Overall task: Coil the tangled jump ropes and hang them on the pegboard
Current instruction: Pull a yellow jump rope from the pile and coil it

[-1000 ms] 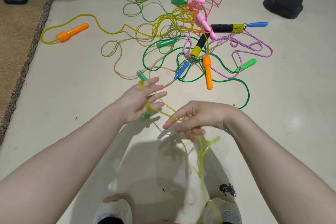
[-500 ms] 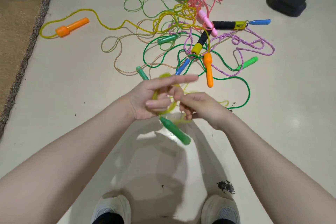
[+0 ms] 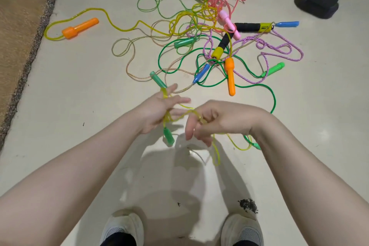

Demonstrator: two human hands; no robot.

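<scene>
My left hand (image 3: pixel 157 110) is held out with straight fingers, and a translucent yellow jump rope (image 3: pixel 180 115) is looped around its palm. One green handle (image 3: pixel 168 136) of that rope hangs just below this hand. My right hand (image 3: pixel 223 118) pinches the same rope a short way to the right, with slack dangling under it. The rope's other green handle (image 3: pixel 256 146) shows beneath my right wrist. Beyond my hands lies the tangled pile of ropes (image 3: pixel 219 32) on the floor. No pegboard is in view.
A brown carpet edge (image 3: pixel 18 26) runs along the left. An orange handle (image 3: pixel 79 28) with a yellow rope lies near it. The black base of a stand (image 3: pixel 315 4) sits at the top right. My shoes (image 3: pixel 123 225) are at the bottom.
My hands were together at the coil half a second ago. They have since drawn apart, the left fingers have straightened, and the green handle has dropped to hang below the left hand.
</scene>
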